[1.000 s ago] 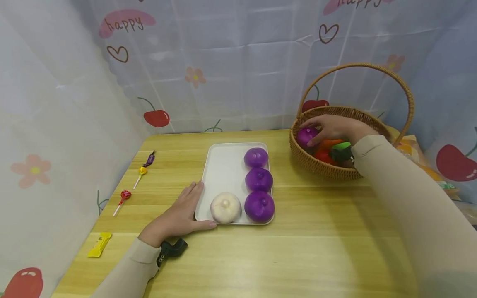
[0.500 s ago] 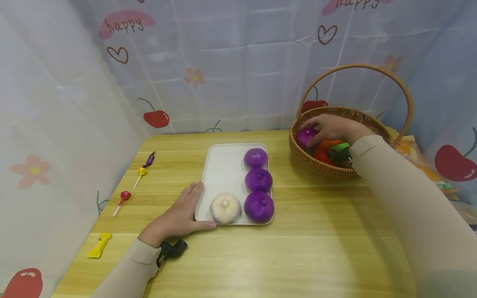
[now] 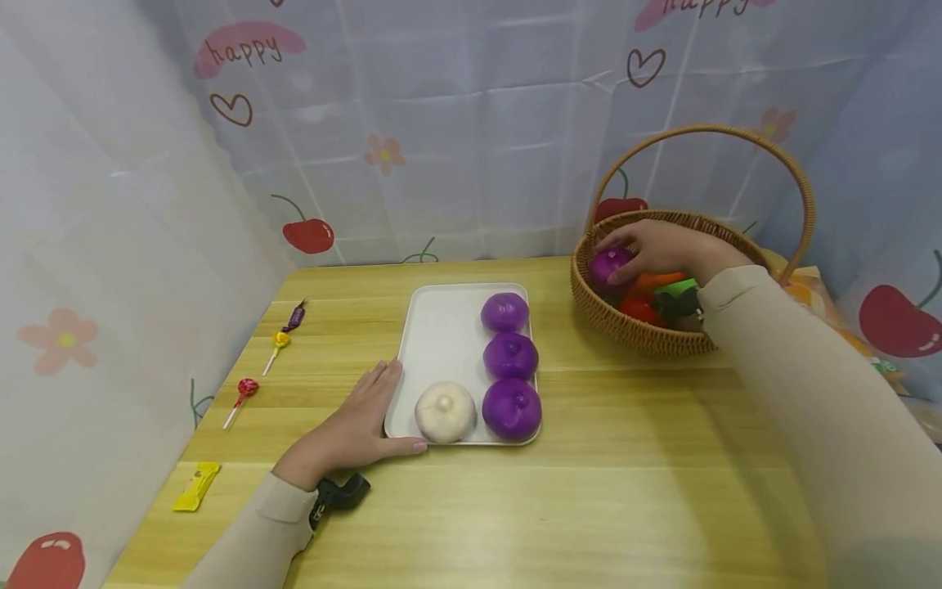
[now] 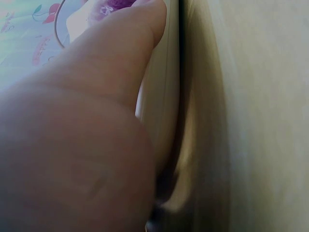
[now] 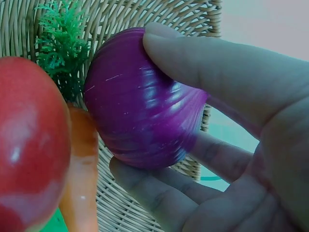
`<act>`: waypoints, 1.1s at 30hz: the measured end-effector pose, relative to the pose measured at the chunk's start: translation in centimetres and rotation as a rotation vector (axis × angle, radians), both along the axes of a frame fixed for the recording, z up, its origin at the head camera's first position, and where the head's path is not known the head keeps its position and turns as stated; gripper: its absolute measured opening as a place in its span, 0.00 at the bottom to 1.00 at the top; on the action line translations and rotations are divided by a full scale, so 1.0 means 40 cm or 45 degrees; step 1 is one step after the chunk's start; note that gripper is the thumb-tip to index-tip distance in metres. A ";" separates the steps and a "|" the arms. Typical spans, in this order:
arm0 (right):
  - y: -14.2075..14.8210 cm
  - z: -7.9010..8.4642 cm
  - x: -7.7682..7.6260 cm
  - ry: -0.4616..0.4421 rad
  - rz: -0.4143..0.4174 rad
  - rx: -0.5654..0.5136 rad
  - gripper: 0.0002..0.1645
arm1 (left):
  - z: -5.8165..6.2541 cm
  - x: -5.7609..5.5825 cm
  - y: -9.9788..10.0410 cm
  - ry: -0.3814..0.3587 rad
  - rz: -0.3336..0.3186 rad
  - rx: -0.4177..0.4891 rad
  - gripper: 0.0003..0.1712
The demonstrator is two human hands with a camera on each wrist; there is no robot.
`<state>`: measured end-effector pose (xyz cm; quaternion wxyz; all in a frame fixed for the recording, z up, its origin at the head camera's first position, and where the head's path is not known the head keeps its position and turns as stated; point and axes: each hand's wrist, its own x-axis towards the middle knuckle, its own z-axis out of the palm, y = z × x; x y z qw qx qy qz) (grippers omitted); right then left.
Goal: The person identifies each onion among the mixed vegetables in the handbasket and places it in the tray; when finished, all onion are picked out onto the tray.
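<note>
Inside the wicker basket (image 3: 625, 334), my right hand (image 3: 658, 248) grips a purple onion (image 5: 140, 99), thumb on one side and fingers on the other. The right wrist view shows the onion against the woven wall, next to a red vegetable (image 5: 29, 145) and a carrot (image 5: 83, 174). My left hand (image 3: 353, 421) lies with straight fingers along the lower left corner of a white tray (image 3: 441, 327), thumb at its front edge. On the tray, three purple onions (image 3: 511, 357) form a column at the right. A white garlic bulb (image 3: 445, 411) sits at the front left.
Two lollipops (image 3: 246, 388) and wrapped candies (image 3: 196, 486) lie along the left side of the wooden table (image 3: 589, 491). The basket's tall handle (image 3: 706, 129) arches over my right hand. Packaged items (image 3: 809, 286) stand behind the basket at the right.
My right hand and the onion it grips have shifted slightly up and to the right within the basket. The left hand and the tray have stayed in place.
</note>
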<state>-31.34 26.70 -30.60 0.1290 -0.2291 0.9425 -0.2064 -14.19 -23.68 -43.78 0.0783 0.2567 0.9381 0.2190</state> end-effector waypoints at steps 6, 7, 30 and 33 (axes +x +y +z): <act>0.009 0.011 0.008 0.012 -0.009 -0.021 0.36 | 0.001 0.001 0.002 0.004 0.010 -0.005 0.79; 0.010 0.014 0.011 0.012 -0.011 -0.034 0.36 | 0.002 0.001 0.002 0.005 0.011 -0.005 0.79; -0.024 0.090 0.078 0.040 -0.117 -0.192 0.44 | 0.003 0.004 0.003 0.004 0.010 -0.012 0.79; -0.037 0.098 0.089 0.067 -0.109 -0.193 0.44 | 0.002 0.004 0.002 0.002 0.011 -0.016 0.79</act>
